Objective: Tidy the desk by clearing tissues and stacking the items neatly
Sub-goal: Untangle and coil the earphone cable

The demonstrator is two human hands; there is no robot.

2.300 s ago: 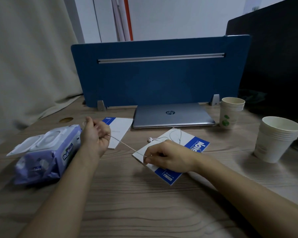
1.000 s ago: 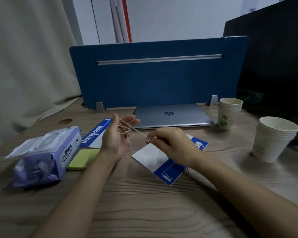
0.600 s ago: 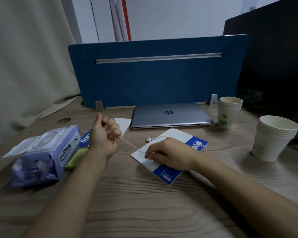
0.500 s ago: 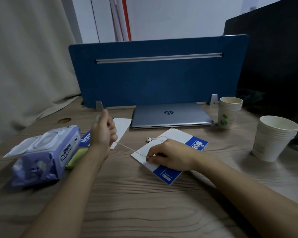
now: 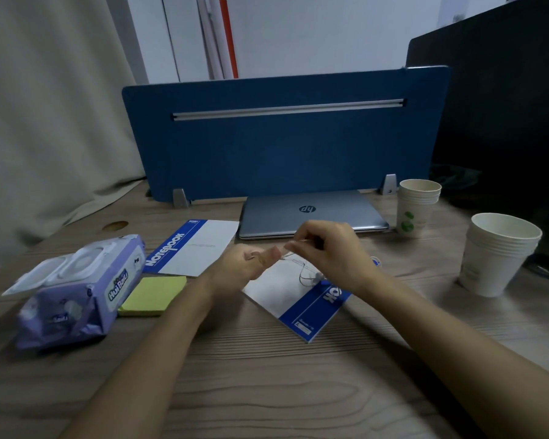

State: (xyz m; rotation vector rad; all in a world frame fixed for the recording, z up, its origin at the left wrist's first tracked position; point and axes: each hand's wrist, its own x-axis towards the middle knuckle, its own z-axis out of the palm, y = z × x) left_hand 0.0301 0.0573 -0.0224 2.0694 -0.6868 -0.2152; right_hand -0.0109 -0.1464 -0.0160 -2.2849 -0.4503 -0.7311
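Both hands meet above a blue-and-white notebook point(image 5: 286, 296) lying askew at the desk's middle. My left hand point(image 5: 244, 269) is closed around coils of a thin white earphone cable point(image 5: 305, 274). My right hand point(image 5: 327, 251) pinches the same cable just to the right, and a loop with an earbud dangles below it over the notebook. A second notebook point(image 5: 194, 248) lies flat to the left, beside a yellow sticky-note pad point(image 5: 154, 294) and a purple wet-wipes pack point(image 5: 76, 296) whose lid stands open.
A closed silver laptop point(image 5: 311, 213) lies against the blue desk divider point(image 5: 282, 137). Two stacks of paper cups stand at the right, a small stack point(image 5: 417, 207) and a larger stack point(image 5: 498, 253). A dark monitor fills the far right. A cable hole point(image 5: 116, 225) is at the left.
My left hand has moved right from beside the wipes pack to meet my right hand, which has lifted off the notebook. The cable stretched between them is now gathered short, with the earbud lifted.
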